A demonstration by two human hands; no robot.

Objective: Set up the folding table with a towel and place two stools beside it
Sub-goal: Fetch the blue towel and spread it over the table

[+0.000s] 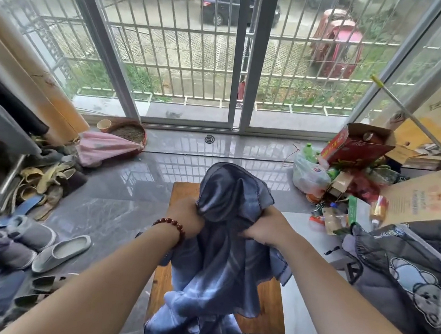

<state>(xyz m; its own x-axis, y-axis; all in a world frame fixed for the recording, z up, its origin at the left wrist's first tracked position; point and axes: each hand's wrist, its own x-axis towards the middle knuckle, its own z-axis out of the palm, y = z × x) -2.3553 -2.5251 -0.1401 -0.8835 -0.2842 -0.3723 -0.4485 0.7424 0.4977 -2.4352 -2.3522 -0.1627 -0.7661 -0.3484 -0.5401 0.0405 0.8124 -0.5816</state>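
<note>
In the head view, both hands are gripping a bunched blue towel (223,237) above the wooden folding table (266,319), which is standing open on the grey floor with its long axis running from six to twelve o'clock. The left hand (186,218) is pinching the cloth at nine o'clock of the bunch, fingers clamped on a fold; the right hand (267,230) is clamped on it at three o'clock. The two are sitting almost level and close together, neither nearer the tabletop. Most of the towel is hanging toward six o'clock, draping over the table's middle, so spreading it probably means drawing the hands apart sideways. No stools are visible.
</note>
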